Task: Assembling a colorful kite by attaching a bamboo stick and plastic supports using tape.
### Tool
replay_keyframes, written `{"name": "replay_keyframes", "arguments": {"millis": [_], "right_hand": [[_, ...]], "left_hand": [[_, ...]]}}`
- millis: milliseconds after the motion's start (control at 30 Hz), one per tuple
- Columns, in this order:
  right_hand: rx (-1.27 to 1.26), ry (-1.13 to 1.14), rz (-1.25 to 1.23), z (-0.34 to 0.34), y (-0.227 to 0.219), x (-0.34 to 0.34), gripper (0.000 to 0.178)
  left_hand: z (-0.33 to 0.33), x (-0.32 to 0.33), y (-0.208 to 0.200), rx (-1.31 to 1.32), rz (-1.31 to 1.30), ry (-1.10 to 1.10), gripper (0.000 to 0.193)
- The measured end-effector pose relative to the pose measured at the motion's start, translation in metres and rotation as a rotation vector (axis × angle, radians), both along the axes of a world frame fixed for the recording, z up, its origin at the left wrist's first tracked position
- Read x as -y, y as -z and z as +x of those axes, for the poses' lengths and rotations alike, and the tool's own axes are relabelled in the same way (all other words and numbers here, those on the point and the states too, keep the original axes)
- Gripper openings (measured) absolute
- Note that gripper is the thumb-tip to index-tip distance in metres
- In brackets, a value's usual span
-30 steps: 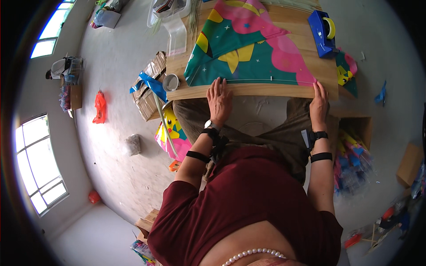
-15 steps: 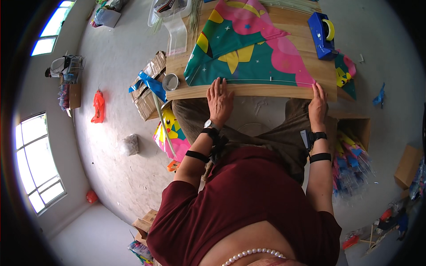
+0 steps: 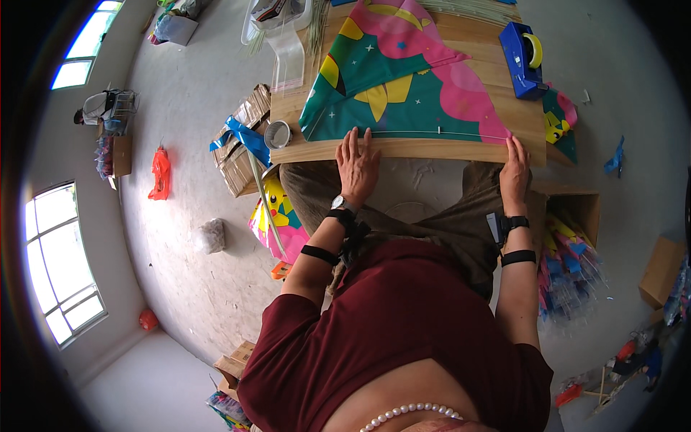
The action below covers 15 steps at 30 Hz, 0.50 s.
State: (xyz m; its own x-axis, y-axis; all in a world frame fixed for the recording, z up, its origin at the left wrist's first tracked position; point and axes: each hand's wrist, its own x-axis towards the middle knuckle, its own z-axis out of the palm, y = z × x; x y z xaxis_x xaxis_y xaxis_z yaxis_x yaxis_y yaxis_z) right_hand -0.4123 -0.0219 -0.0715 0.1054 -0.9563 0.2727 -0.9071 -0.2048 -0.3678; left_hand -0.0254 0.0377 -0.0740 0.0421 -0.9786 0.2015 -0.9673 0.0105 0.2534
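A triangular kite sail, green and pink with yellow figures, lies on the wooden table. Along its near edge runs a thin white rod with a small white clip on it. My left hand rests palm down at the table's front edge, fingers stretched out and tips on the sail's near edge. At the sail's right corner, my right hand has its fingers together on the tip, by the rod's end. The thumb of that hand is hidden.
A blue tape dispenser stands at the table's right, a small round tin at its left corner. Thin sticks and a clear plastic tub lie at the far side. An open cardboard box with packed kites sits on the right.
My left hand has shifted very slightly downward and right at the sail's edge. The right hand and the sail stay practically where they were.
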Motion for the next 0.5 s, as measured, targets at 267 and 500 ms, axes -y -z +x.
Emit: {"name": "replay_keyframes", "arguments": {"millis": [267,500], "right_hand": [[-0.029,0.009,0.001,0.0007,-0.0010,-0.0003,0.052],[-0.024,0.018,0.004,0.0003,-0.0005,-0.0009,0.055]], "left_hand": [[0.0000,-0.0003,0.0000,0.010,-0.009,0.004,0.060],[-0.0002,-0.0004,-0.0010,0.012,-0.002,0.004,0.061]]}}
